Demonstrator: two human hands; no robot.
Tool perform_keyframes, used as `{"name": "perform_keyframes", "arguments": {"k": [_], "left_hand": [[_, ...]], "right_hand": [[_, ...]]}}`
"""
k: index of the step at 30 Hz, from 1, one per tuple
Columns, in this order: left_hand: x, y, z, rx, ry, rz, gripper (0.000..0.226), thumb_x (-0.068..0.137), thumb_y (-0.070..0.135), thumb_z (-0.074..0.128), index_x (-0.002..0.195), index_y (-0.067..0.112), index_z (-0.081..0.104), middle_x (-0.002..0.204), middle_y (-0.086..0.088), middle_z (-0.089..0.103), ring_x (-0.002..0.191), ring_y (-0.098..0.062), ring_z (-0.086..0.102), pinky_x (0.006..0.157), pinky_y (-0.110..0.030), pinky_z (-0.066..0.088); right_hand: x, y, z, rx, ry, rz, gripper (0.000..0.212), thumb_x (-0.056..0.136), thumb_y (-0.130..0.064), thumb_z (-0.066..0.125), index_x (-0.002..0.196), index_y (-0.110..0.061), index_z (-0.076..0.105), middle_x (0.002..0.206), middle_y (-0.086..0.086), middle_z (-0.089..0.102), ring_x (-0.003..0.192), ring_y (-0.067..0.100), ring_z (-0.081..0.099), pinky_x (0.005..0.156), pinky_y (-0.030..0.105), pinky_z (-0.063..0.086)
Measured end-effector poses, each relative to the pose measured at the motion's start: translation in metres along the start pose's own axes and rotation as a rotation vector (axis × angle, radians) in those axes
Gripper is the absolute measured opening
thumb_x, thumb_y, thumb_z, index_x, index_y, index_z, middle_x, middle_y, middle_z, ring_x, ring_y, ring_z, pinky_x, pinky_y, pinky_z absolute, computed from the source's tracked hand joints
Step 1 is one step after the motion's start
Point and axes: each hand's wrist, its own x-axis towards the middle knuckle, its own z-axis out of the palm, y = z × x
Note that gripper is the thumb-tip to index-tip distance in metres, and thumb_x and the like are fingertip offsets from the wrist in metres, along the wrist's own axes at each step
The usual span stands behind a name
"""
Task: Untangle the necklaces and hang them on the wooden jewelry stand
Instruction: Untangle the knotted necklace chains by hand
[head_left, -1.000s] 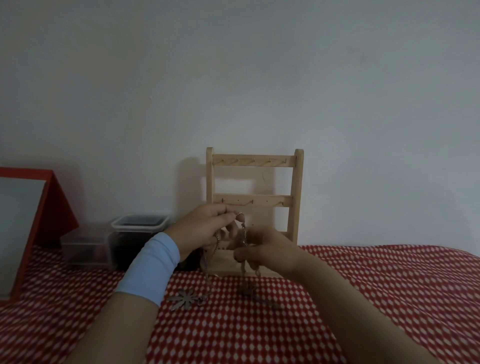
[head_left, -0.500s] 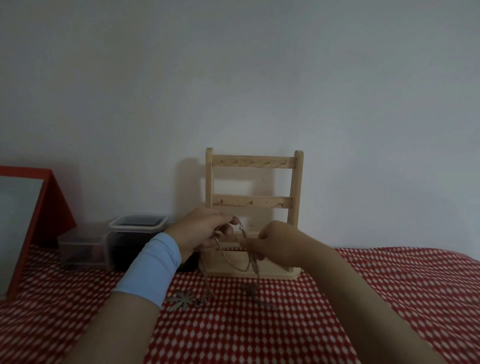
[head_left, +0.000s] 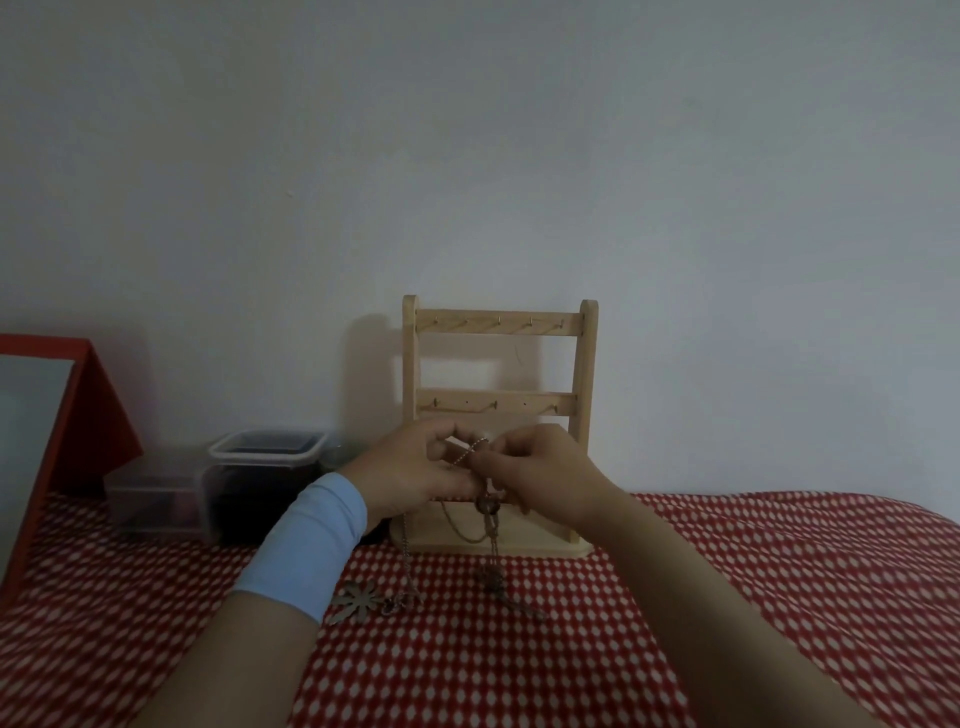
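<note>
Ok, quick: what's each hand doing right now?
Left hand: fingers pinch the tangled necklace chains.
Right hand: fingers pinch the same chains.

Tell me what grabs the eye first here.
Both hands meet at centre: the left hand and right hand pinch the tangled necklaces just in front of the wooden jewelry stand, whose upper hooks are bare. Chains dangle to the red checked cloth, where a flower pendant lies below the left wrist.
</note>
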Motion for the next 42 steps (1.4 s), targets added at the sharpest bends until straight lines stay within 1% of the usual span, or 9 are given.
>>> {"name": "perform_keyframes", "arguments": {"k": [3,6,10,13,17,22,32,38,42], "left_hand": [[0.004,-0.006,0.001,-0.006,0.056,-0.001,0.033,0.079,0.004,0.076,0.103,0.020,0.062,0.097,-0.004,0.073,0.074,-0.004,0.071,0.054,-0.009,0.046],[0.007,-0.011,-0.002,0.011,0.142,-0.023,0.032,0.077,0.008,0.079,0.101,0.017,0.061,0.089,-0.004,0.075,0.080,-0.014,0.073,0.059,-0.015,0.051],[0.006,-0.010,-0.005,-0.148,0.189,-0.052,0.017,0.083,0.011,0.074,0.099,0.011,0.068,0.074,0.003,0.068,0.052,0.004,0.061,0.044,-0.008,0.041],[0.006,-0.013,-0.007,-0.156,0.226,-0.117,0.017,0.083,0.025,0.075,0.098,0.019,0.069,0.070,0.005,0.062,0.041,0.001,0.049,0.038,-0.012,0.035],[0.009,-0.016,-0.007,0.001,0.276,-0.099,0.016,0.080,0.025,0.078,0.094,0.023,0.070,0.077,0.001,0.069,0.057,-0.008,0.064,0.047,-0.017,0.047],[0.010,-0.022,-0.010,0.214,0.217,-0.085,0.017,0.076,0.031,0.081,0.090,0.031,0.070,0.091,0.002,0.070,0.087,-0.015,0.068,0.088,-0.037,0.055],[0.008,-0.018,-0.001,0.158,0.271,0.017,0.016,0.079,0.026,0.079,0.087,0.019,0.067,0.071,-0.002,0.074,0.066,-0.010,0.070,0.060,-0.020,0.050],[0.007,-0.024,-0.005,-0.158,0.119,0.006,0.010,0.092,0.010,0.063,0.102,0.013,0.062,0.082,-0.005,0.074,0.077,-0.015,0.071,0.073,-0.028,0.057],[0.004,-0.022,-0.005,0.081,0.050,0.036,0.009,0.093,0.009,0.059,0.094,0.018,0.057,0.079,0.000,0.065,0.068,-0.006,0.064,0.068,-0.021,0.052]], "right_hand": [[0.000,0.003,0.005,0.159,-0.007,-0.006,0.034,0.099,-0.026,0.065,0.092,0.006,0.072,0.082,0.022,0.070,0.070,0.016,0.065,0.067,0.022,0.056],[-0.002,0.004,0.008,0.282,0.002,0.000,0.032,0.102,-0.024,0.060,0.094,0.005,0.070,0.087,0.015,0.074,0.077,0.021,0.071,0.076,0.028,0.061],[0.001,0.012,0.014,0.408,-0.055,0.038,0.031,0.098,-0.027,0.067,0.118,-0.004,0.062,0.110,0.016,0.073,0.100,0.027,0.073,0.091,0.044,0.061],[0.000,0.014,0.011,0.553,-0.242,0.113,0.047,0.094,-0.029,0.072,0.135,-0.013,0.056,0.118,0.016,0.072,0.097,0.025,0.072,0.087,0.041,0.060],[-0.002,0.010,0.012,0.408,-0.208,0.134,0.022,0.096,-0.021,0.070,0.116,-0.013,0.073,0.092,0.003,0.075,0.068,0.010,0.063,0.068,0.027,0.055],[-0.004,0.012,0.010,0.176,-0.187,0.239,0.018,0.091,-0.034,0.075,0.106,-0.023,0.075,0.097,0.002,0.076,0.074,0.012,0.064,0.071,0.028,0.055],[-0.002,0.014,-0.004,0.103,-0.196,0.236,0.022,0.087,-0.033,0.079,0.097,-0.014,0.078,0.096,-0.001,0.079,0.086,0.011,0.070,0.077,0.028,0.049],[0.003,0.017,-0.005,0.445,-0.289,0.233,0.018,0.097,-0.028,0.066,0.102,-0.012,0.072,0.095,0.007,0.071,0.082,0.017,0.064,0.074,0.031,0.048],[0.000,0.013,0.004,0.459,-0.352,0.249,0.026,0.104,-0.026,0.047,0.105,-0.010,0.067,0.086,0.003,0.066,0.078,0.017,0.062,0.073,0.032,0.051]]}}
